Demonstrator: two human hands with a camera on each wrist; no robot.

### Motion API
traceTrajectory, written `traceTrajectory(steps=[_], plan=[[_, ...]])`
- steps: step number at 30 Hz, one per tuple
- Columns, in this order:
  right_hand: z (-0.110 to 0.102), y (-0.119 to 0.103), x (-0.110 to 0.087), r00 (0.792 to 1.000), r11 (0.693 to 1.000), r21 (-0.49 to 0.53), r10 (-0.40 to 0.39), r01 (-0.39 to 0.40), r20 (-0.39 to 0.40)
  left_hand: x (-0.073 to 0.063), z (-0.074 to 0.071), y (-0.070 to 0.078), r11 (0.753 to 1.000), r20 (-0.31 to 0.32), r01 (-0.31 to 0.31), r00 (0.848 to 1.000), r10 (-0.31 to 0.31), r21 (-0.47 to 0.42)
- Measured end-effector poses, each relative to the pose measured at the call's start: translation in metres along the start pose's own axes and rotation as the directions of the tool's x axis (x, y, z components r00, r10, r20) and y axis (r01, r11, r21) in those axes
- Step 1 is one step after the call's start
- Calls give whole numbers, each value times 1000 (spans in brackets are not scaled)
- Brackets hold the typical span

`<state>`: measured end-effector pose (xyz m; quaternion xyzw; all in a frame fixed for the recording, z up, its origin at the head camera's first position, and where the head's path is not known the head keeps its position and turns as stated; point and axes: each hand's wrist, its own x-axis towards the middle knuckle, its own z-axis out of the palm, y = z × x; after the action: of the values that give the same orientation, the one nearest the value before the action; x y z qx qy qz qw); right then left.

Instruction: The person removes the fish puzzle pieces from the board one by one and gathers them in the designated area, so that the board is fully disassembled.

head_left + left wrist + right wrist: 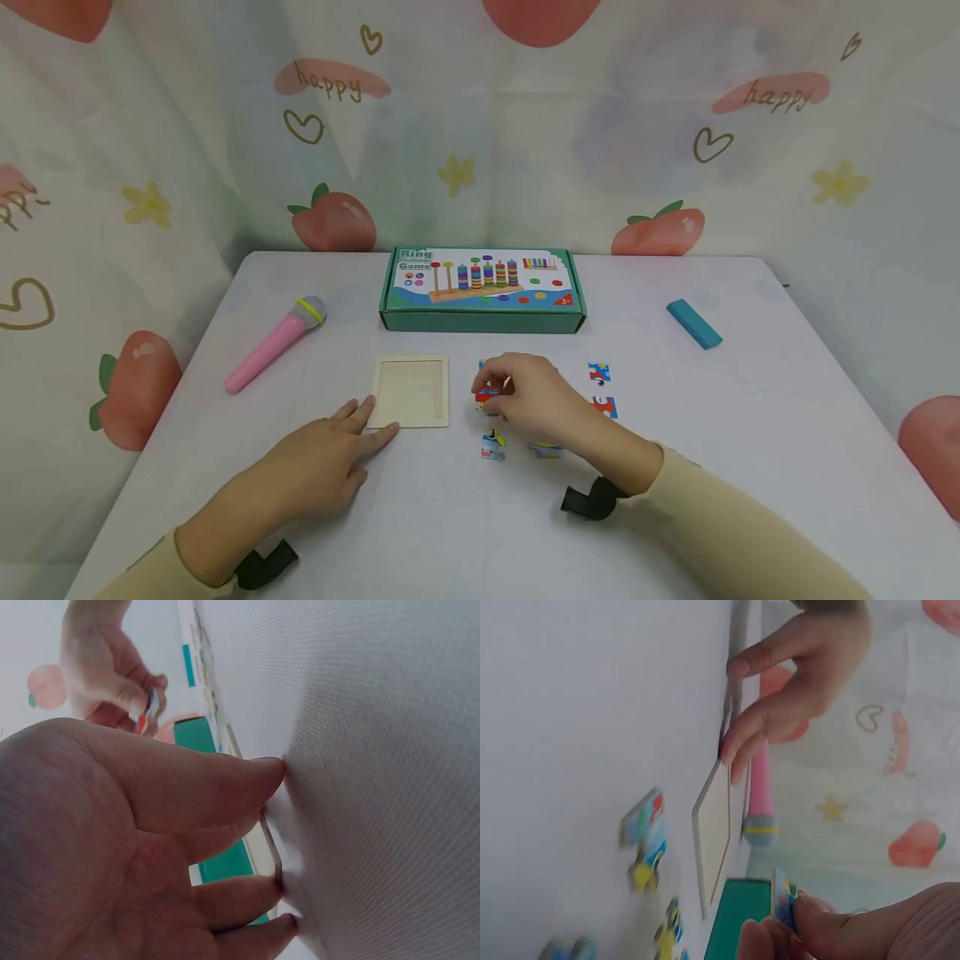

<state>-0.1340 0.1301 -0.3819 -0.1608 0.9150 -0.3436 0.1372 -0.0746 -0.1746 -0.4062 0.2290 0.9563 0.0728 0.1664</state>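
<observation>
My right hand [536,400] is raised over a group of jigsaw pieces and pinches one jigsaw piece [783,900] between thumb and fingers. Left of it lies a square wooden puzzle tray [408,392] with a raised rim and nothing inside. My left hand [322,458] rests spread on the white table, its fingertips at the tray's near left corner. Loose jigsaw pieces lie around the right hand: a blue and red piece [598,372], a red one [603,407] and a light blue one [492,447]. The right hand partly covers others.
Behind the tray stands a green Ring Challenge Game box [480,321]. A pink toy microphone [266,354] lies at the left, a teal block [694,323] at the right. A patterned curtain [525,142] hangs behind the table [420,533].
</observation>
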Motion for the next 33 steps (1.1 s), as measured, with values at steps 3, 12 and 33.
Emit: traceTrajectory(steps=[3,12,33], plan=[[-13,15,-11,999,999,6,35,-35,5,0,0,-1,1000,-1,-4,1000,4,-7],[-45,59,-43,989,989,-9,145,-145,37,0,1,-2,1000,-13,-10,1000,10,-9],[-49,106,-80,960,958,-70,280,-279,-3,0,1,-1,1000,-7,-4,1000,4,-9]])
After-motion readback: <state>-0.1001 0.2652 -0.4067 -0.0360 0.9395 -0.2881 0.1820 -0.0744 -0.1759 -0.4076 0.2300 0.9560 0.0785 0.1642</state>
